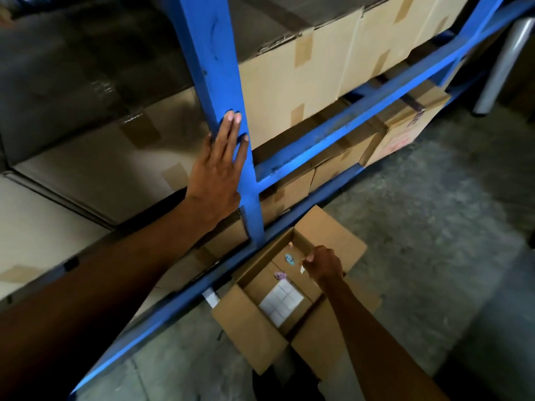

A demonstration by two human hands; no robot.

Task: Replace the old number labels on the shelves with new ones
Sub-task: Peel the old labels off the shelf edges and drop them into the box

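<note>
A blue metal shelf upright point(220, 82) runs down the middle of the view. My left hand point(217, 172) lies flat against it with fingers spread, holding nothing. Below, an open cardboard box point(252, 322) sits on the floor against the shelf's foot. Inside it lie a white sheet of blank labels point(280, 302), a blue oval label with writing point(290, 259) and a small crumpled pink scrap point(280, 275). My right hand point(322, 264) is over the box, its fingers pinched on a small white label piece point(302, 269).
Taped cardboard cartons point(289, 82) fill the shelves behind the blue crossbeams point(362, 114). Darker cartons point(86, 125) are stacked at the left. A grey metal post point(503, 65) stands at the right. The floor point(419, 256) is grey concrete.
</note>
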